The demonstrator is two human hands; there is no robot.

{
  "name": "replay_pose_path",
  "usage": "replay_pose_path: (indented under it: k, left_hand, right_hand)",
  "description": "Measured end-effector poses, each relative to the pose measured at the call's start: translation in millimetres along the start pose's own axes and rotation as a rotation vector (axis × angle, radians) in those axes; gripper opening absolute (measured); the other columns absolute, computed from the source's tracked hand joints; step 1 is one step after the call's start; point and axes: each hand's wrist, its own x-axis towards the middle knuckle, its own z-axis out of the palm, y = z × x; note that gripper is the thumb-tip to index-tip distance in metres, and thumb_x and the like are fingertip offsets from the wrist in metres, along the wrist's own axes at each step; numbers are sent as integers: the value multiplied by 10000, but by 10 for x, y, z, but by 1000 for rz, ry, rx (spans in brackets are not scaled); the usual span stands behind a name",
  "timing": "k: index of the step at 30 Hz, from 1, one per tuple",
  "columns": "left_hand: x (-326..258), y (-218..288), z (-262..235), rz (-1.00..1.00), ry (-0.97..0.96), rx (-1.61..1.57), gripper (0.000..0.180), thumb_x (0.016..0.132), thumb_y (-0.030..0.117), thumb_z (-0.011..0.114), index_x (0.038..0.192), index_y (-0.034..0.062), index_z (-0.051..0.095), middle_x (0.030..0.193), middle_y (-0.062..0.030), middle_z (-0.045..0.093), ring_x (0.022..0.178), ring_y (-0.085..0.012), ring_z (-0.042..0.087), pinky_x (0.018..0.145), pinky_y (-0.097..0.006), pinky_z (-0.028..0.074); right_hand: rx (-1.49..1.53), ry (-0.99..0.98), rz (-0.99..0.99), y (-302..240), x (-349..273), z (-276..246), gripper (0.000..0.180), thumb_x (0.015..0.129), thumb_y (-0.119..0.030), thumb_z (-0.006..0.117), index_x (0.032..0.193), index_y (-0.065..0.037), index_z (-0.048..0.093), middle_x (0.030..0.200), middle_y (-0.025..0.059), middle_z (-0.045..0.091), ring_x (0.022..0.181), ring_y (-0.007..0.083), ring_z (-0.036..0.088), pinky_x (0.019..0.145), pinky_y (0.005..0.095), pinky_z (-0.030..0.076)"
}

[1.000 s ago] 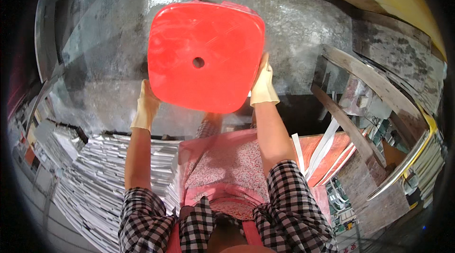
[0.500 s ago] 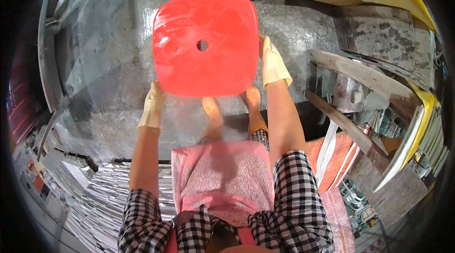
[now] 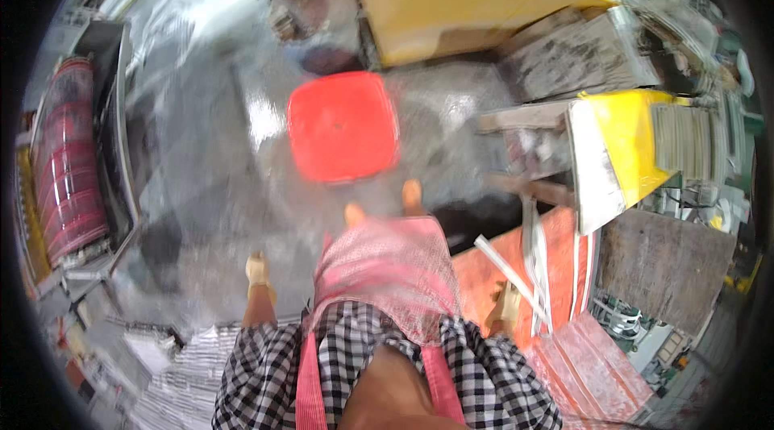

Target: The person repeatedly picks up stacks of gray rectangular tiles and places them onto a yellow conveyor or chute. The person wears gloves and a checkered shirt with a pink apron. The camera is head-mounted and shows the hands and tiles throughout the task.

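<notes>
Red stool [image 3: 343,128]: it was held up half a second ago; now it is away from the left hand [image 3: 259,270] and the right hand [image 3: 505,307], which have both dropped back to the person's sides. It looks to be on the floor [image 3: 189,212], ahead of the left fingers and a bit to their right, with no hand on it.
What that means: the carrying bit looks done to me, as the stool seems to sit by itself.
Left fingers: in a pale glove, with nothing I can see in them; too blurry to tell if they are curled or spread.
Right fingers: a pale glove too, over the orange board [image 3: 562,261] and just beside white strips [image 3: 534,257]. I can't tell if they touch these, or how they are bent.
Between the hands: the pink apron [image 3: 387,257], with two feet [image 3: 412,192] poking out ahead, near the stool.
Behind the left fingers: a big pile of pale strips [image 3: 185,373].
Far left of them: a shiny pink roll [image 3: 71,172].
Far ahead: past the stool, a blurry blue thing [image 3: 310,58] and a big yellow sheet [image 3: 468,3].
In the way: ahead of the right fingers, wooden bars [image 3: 524,119], a white and yellow panel [image 3: 592,180] and a dark patch [image 3: 476,220]. Shiny floor near the stool could be slippery.
</notes>
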Motion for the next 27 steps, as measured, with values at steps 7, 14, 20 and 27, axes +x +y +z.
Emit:
replay_pose_path:
  k: [7, 14, 20, 27]
  left_hand:
    - [383, 2416, -747, 4, -54, -801, 459, 963, 318, 636, 1333, 46, 621, 1304, -70, 647, 1194, -175, 555, 1053, -374, 418]
    - [-37, 5065, -1564, 305, -92, -1340, 372, 1076, 350, 536, 1251, 40, 645, 1336, -119, 667, 1290, -211, 574, 1177, -391, 355]
    - [411, 6433, -1935, 624, -131, -1237, 382, 1073, 369, 558, 1093, 14, 699, 1063, -121, 752, 1025, -214, 709, 1001, -368, 523]
    - [1349, 8155, -2740, 741, -55, -1114, 381, 985, 409, 692, 960, 29, 703, 797, -56, 706, 641, -127, 579, 629, -291, 458]
  right_hand:
    - [-4, -201, -448, -2516, -273, 660, 357, 1052, -320, 508, 963, -35, 705, 771, 65, 607, 607, 113, 501, 595, 292, 422]
    - [126, -188, -495, -4295, -190, 635, 441, 1078, -386, 539, 822, -42, 643, 699, 22, 558, 547, 72, 427, 526, 244, 336]
    - [427, -78, -603, -4724, 203, 466, 460, 1075, -409, 557, 795, -52, 633, 714, 69, 635, 537, 72, 464, 499, 241, 322]
    - [536, 70, -578, -4839, 671, 235, 466, 1069, -426, 567, 847, -28, 662, 663, 68, 631, 506, 79, 486, 480, 233, 344]
